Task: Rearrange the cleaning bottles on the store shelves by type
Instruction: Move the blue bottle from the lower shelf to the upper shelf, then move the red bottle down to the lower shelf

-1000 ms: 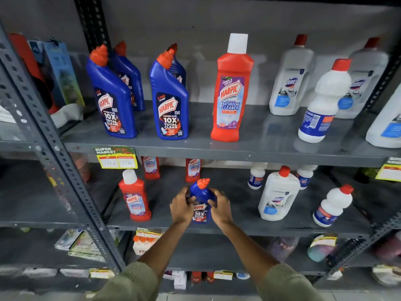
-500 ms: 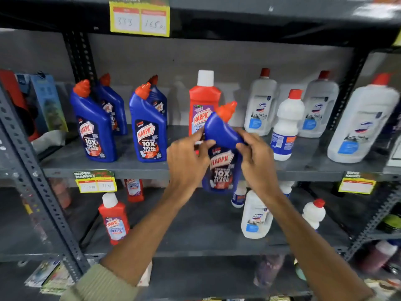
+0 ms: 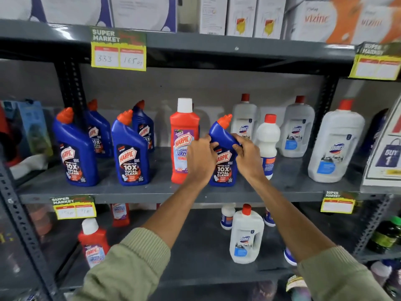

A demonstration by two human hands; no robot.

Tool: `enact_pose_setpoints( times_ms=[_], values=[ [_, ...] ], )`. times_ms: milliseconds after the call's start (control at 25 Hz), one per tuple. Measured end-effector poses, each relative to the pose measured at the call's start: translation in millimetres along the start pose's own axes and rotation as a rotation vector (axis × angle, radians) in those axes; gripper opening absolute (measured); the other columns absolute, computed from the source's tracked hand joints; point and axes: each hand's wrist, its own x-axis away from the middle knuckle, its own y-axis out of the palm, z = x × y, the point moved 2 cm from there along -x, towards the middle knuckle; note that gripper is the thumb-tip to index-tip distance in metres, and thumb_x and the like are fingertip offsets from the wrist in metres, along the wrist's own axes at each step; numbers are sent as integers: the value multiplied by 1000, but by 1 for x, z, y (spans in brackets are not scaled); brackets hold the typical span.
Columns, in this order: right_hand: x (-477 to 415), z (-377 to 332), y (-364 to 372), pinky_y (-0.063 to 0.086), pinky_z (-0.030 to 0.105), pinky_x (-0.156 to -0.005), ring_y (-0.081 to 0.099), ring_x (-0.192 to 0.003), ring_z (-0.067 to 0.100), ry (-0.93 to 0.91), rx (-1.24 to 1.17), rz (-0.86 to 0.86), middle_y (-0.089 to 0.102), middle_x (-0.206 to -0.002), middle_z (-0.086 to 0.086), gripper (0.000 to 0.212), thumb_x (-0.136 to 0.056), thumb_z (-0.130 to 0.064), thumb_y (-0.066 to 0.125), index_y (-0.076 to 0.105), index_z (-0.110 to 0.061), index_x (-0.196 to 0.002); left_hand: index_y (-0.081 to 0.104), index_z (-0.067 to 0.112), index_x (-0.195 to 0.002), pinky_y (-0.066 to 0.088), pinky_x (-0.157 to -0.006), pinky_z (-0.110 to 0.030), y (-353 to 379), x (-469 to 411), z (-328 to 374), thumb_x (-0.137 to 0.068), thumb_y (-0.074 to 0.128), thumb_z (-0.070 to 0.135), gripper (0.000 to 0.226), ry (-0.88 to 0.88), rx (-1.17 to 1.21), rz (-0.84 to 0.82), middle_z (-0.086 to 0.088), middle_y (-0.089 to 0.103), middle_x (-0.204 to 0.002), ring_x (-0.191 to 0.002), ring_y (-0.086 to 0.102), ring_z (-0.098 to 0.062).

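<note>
Blue Harpic bottle (image 3: pixel 223 157), orange angled cap, upright on middle shelf, between red Harpic bottle (image 3: pixel 182 140) and white bottle (image 3: pixel 268 140).

Glossy blue plastic bottle (image 3: pixel 221 137) with a smooth orange plastic cap, its printed label shiny, stands on a matt grey painted metal shelf (image 3: pixel 152 192) with a dusty, scuffed top. The perforated metal upright (image 3: pixel 23 231) beside it has the same dull grey finish. The red bottle (image 3: pixel 181 127) is glossy plastic with a smooth white cap; the white bottles (image 3: pixel 335 146) are cloudy, semi-matt plastic. Paper price tags (image 3: pixel 118 51) in yellow and green look slightly glossy and creased. Cardboard boxes (image 3: pixel 338 18) above carry a smooth printed finish. The sleeves (image 3: pixel 130 270) are ribbed olive knit cloth, matt and soft-looking.
</note>
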Motion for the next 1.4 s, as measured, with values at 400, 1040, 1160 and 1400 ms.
enact_pose_setpoints(
  times_ms=[400,1040,1160,1400],
  values=[
    [1,14,7,48,41,-110,53,-131,27,-5,3,-9,56,-141,14,44,-104,-16,47,45,-12,-148,66,5,-94,59,-71,-45,-9,5,1,-98,56,30,28,-3,-56,-103,-8,71,-82,-72,67,-23],
    [28,-67,86,55,44,-98,61,-119,31,104,77,-129,65,-126,17,38,-102,-19,50,46,-5,-137,70,10,-114,62,-88,-45,-58,11,-92,-96,61,20,23,-289,227,41,-6,77,-109,-95,74,-16],
    [44,-71,79,56,45,-97,66,-115,27,86,-3,-107,69,-122,13,36,-101,-18,53,50,-8,-136,70,11,-117,63,-85,-40,-72,31,-88,-96,61,19,24,-217,293,58,-3,78,-108,-94,73,-11],
    [112,-70,78,57,43,-94,68,-113,25,9,-155,-101,75,-117,6,33,-97,-21,60,54,-15,-129,71,16,-97,54,-64,-11,-103,103,-102,-87,57,34,24,-192,337,157,24,71,-73,-72,62,15]
  ],
)
